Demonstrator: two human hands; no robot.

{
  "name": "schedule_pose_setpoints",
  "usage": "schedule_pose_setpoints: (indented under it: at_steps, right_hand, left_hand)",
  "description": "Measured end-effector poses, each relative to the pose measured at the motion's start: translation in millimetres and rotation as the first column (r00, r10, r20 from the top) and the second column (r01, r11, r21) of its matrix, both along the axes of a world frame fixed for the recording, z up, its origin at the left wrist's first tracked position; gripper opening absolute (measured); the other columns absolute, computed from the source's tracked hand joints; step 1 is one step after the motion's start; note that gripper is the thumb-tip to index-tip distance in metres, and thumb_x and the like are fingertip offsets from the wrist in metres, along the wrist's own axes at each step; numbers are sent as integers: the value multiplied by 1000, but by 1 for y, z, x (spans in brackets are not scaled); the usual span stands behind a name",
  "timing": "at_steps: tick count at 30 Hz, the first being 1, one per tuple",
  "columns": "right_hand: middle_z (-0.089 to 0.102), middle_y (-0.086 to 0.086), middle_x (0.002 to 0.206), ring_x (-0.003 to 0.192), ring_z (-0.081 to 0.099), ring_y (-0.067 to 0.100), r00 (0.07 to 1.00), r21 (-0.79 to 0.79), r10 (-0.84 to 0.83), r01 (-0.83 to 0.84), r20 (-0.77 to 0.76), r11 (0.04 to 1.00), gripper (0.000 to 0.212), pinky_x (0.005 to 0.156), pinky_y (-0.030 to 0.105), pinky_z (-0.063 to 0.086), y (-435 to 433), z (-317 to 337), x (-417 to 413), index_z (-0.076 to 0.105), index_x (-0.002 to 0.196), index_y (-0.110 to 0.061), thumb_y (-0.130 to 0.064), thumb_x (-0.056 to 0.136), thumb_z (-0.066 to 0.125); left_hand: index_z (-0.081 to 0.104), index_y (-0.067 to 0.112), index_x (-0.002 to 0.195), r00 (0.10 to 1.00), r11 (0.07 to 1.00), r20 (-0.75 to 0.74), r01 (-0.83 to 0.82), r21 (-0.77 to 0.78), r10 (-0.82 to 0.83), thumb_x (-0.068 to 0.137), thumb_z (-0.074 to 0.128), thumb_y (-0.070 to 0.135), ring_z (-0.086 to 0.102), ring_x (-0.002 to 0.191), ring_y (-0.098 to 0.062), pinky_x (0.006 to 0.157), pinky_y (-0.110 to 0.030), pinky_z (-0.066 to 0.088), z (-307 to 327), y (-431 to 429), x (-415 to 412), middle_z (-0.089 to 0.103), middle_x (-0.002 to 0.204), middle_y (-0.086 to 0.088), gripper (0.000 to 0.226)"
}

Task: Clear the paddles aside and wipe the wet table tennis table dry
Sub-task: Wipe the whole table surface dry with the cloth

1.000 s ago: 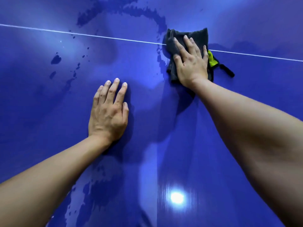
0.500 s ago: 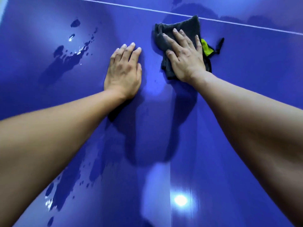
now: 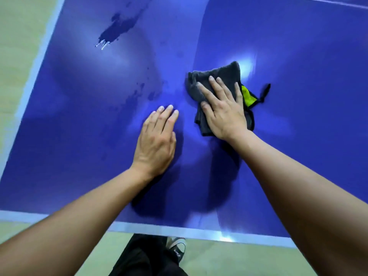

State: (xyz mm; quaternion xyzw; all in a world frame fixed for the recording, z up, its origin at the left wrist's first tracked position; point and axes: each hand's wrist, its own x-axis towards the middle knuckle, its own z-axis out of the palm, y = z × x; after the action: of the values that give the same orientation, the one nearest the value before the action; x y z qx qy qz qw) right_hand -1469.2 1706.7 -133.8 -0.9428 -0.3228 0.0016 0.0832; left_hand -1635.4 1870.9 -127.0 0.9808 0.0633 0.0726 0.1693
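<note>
Head view: the right grip, fingers wide and flat, presses the grey cloth onto the blue worktop, left grip flat, empty, just beside the cloth.

The right grip has dragged the grey cloth back toward the person, well off the white line, which now shows only at the far top right. The left grip has slid back too and lies a little nearer the person than the cloth, no longer level with it. The desk's near and left edges have come into view, with floor, dark trousers and a shoe. The dark puddle now sits farther from the left grip; it looks perhaps smaller, though blur hides much.
</note>
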Motion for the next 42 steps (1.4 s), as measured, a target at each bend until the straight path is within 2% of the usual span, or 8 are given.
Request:
schedule_pose_setpoints:
  at_steps: [10, 16, 20, 27, 31, 35, 42]
  right_hand:
    - [23, -2, 167, 156, 14, 15, 1000, 17, 0, 0, -23, 1000, 53, 124, 56, 8, -43, 7, -193, 27, 158, -39, -43, 105, 32]
    - [21, -2, 168, 156, 10, 15, 997, 7, 8, -7, -70, 1000, 54, 124, 58, 7, -46, 13, -271, 26, 158, -39, -42, 105, 34]
    - [21, -1, 168, 156, 11, 16, 996, -9, 64, -65, -58, 998, 54, 123, 59, 9, -39, 14, -289, 27, 158, -38, -42, 105, 33]
    - [25, -3, 167, 155, 16, 13, 999, 35, 31, -30, -24, 999, 53, 123, 58, 13, -5, 10, -261, 32, 156, -40, -42, 104, 40]
    - [25, -4, 167, 156, 14, 12, 994, 53, -98, 100, -41, 994, 55, 124, 57, 10, 43, 10, -214, 29, 157, -43, -43, 103, 39]
    - [20, -5, 168, 156, 9, 10, 985, 34, -165, 167, -58, 985, 56, 124, 55, 6, 74, 11, -157, 24, 158, -44, -43, 103, 36]
    - [21, -5, 168, 156, 10, 9, 962, 64, -266, 269, -56, 961, 54, 125, 55, 4, 104, 8, -63, 27, 156, -45, -45, 103, 36]
  left_hand:
    - [42, 4, 151, 998, 999, -58, -13, 48, 16, 98, 38, 16, 34, 149, -35, 120, -51, 29, 1, -44, -178, 38, 160, -14, 55]
    - [43, 6, 151, 990, 997, -119, -66, 45, 71, 99, 35, 19, 36, 148, -32, 120, -49, 30, 7, -36, -224, 40, 159, -12, 54]
    - [45, 4, 148, 986, 994, -122, -110, 10, 110, 97, 37, 18, 41, 143, -32, 119, -44, 31, 12, -22, -231, 44, 154, -13, 53]
    - [55, 6, 138, 983, 987, -85, -160, 6, 160, 97, 38, 20, 50, 131, -31, 109, -43, 38, 18, 25, -170, 53, 144, -12, 47]
    - [56, 6, 135, 988, 989, -35, -148, 2, 148, 97, 39, 21, 49, 128, -31, 107, -43, 38, 22, 61, -109, 54, 141, -13, 44]
    - [56, 7, 135, 995, 995, -9, -97, -9, 97, 97, 41, 20, 49, 127, -32, 107, -44, 37, 26, 95, -47, 54, 141, -13, 43]
    - [55, 7, 135, 1000, 1000, 4, 3, -9, -3, 96, 41, 18, 47, 134, -32, 110, -44, 37, 25, 134, 61, 52, 144, -13, 43]
